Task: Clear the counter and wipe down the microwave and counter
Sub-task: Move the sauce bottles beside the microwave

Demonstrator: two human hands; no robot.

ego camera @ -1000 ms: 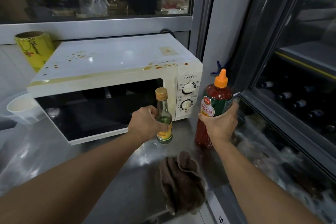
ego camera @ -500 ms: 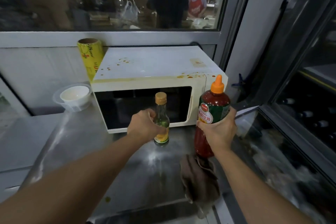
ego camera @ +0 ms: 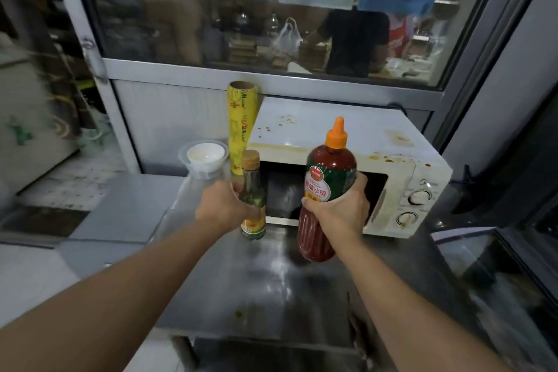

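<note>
Ahead, bare worktop (ego camera: pixel 256 287) lies before the microwave (ego camera: pixel 332 133); left hand (ego camera: pixel 222 208) grips the small bottle (ego camera: pixel 253 196), right hand (ego camera: pixel 338 214) the ketchup bottle (ego camera: pixel 329 178); foil roll (ego camera: pixel 242 127) and bowl (ego camera: pixel 205 157) crowd the back-left.

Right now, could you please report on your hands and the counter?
Left hand grips oil bottle; right hand grips ketchup. Both lifted off counter. Wrap roll and cup remain.

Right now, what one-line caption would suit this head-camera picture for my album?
Left hand holds a small glass bottle, right hand a red sauce bottle, before a stained microwave.
</note>
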